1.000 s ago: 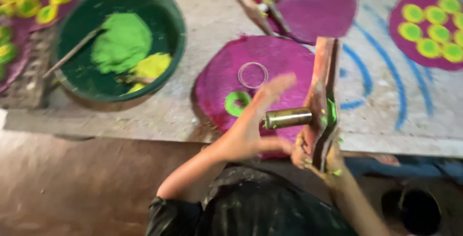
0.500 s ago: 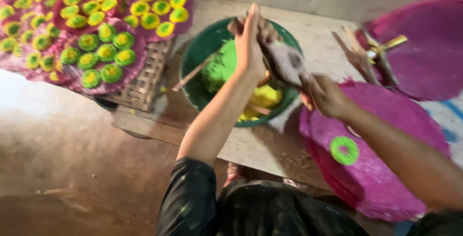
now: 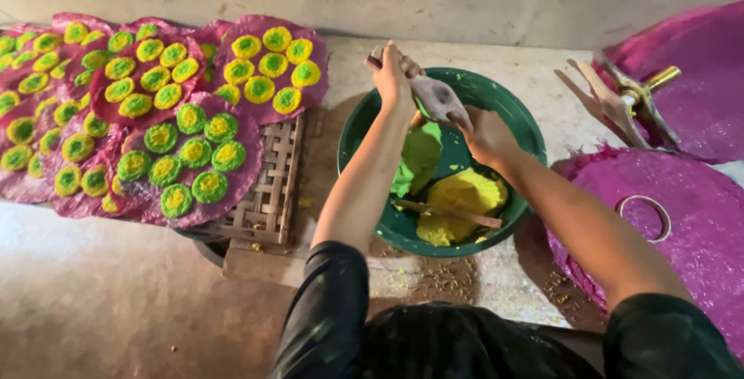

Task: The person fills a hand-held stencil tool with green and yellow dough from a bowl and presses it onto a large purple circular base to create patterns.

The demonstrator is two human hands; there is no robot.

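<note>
Both hands hold a wooden press tool (image 3: 435, 98) above the far rim of the green bowl (image 3: 518, 119). Left hand (image 3: 391, 77) is closed around its far end; right hand (image 3: 484, 132) is curled on the near end, fingers wrapped tight. Inside the bowl: green dough (image 3: 418, 158), yellow dough (image 3: 459, 197), a wooden stick (image 3: 449, 212) lying across them. Judgement: the tool looks rigid and moderately light, best gripped at its two ends; the dough looks soft, sticky and crumbly. Left of the bowl, pink mats (image 3: 232, 127) carry green-yellow discs (image 3: 194, 150). Right of the bowl, a metal ring (image 3: 643, 216) lies on a pink mat.
</note>
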